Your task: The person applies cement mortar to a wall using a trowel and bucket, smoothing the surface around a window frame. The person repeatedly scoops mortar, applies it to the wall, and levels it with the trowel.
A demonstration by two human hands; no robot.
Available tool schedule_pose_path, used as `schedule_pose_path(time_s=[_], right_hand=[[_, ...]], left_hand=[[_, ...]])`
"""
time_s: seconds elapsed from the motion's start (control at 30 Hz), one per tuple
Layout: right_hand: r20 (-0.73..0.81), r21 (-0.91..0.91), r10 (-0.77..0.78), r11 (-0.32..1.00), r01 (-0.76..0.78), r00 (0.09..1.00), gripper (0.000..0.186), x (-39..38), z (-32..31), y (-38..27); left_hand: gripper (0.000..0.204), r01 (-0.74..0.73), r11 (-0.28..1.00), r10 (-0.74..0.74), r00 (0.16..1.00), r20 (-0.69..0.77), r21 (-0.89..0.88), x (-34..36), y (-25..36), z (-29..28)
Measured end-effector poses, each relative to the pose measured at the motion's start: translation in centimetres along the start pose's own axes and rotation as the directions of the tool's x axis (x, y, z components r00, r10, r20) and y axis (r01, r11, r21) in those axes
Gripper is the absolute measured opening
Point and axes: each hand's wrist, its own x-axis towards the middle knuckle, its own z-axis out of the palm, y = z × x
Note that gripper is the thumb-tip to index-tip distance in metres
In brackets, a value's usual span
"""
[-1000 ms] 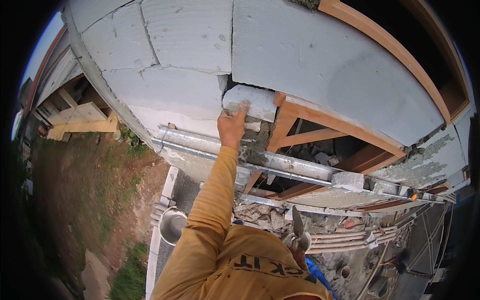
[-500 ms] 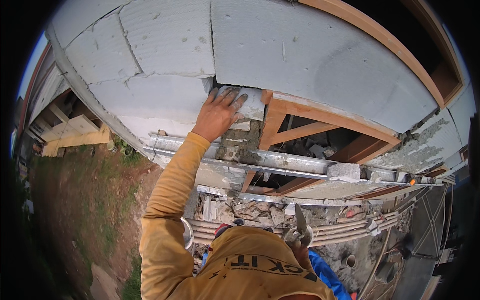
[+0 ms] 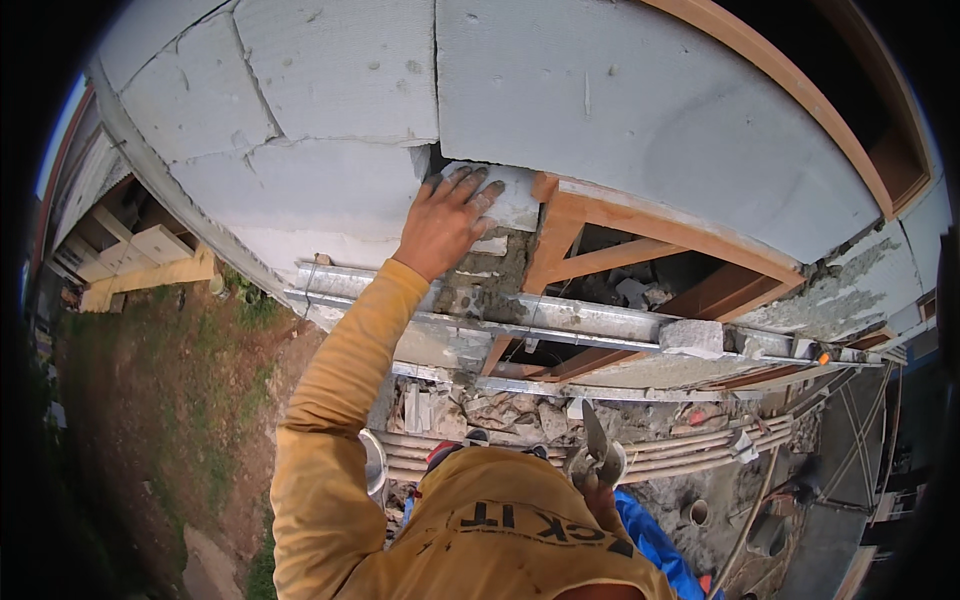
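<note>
1. Head view: the left hand (image 3: pixel 445 220) lies open with its back showing and its fingers spread over a small white block (image 3: pixel 515 205)
2. The block sits in the wall, just under a large white block (image 3: pixel 650 110), with its right end beside the upper left corner of a wooden frame (image 3: pixel 680 236)
3. A dark gap (image 3: pixel 436 160) shows near the fingertips, at the left end of the small block
4. Rough grey mortar (image 3: pixel 505 262) covers the wall just below the small block, left of the frame
5. Low in front of the person's body, the right hand (image 3: pixel 600 494) is closed around a trowel (image 3: pixel 596 430), its blade pointing up the view and its handle mostly hidden
6. A metal rail (image 3: pixel 590 315) runs along the wall below the left hand, with a loose white chunk (image 3: pixel 692 338) on it
7. Farther down are long pale poles (image 3: pixel 690 461) and a blue sheet (image 3: pixel 655 540)
</note>
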Motion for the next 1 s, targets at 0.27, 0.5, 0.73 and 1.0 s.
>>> schedule_pose_path(time_s=[0.27,0.5,0.73,1.0], right_hand=[[-0.18,0.378,0.253,0.91,-0.17,0.951,0.067,-1.1,-2.0,-3.8],[-0.395,0.293,0.628,0.778,-0.556,0.671,0.053,-7.2,-4.8,4.7],[-0.226,0.342,0.847,0.532,-0.775,0.481,0.048,-7.4,-4.2,14.7],[0.022,0.302,0.916,0.376,-0.876,0.4,0.041,2.6,3.3,26.6]], left_hand=[[0.045,-0.074,0.997,0.074,0.997,0.02,0.008,1.5,-0.1,0.4],[0.027,-0.163,0.959,0.112,0.969,-0.219,-0.232,-1.9,8.5,-0.9],[0.031,0.244,0.522,0.378,0.793,0.478,-0.817,-10.5,29.2,6.0],[0.028,0.309,0.636,0.654,0.269,0.707,-0.707,-19.6,38.0,24.2]])
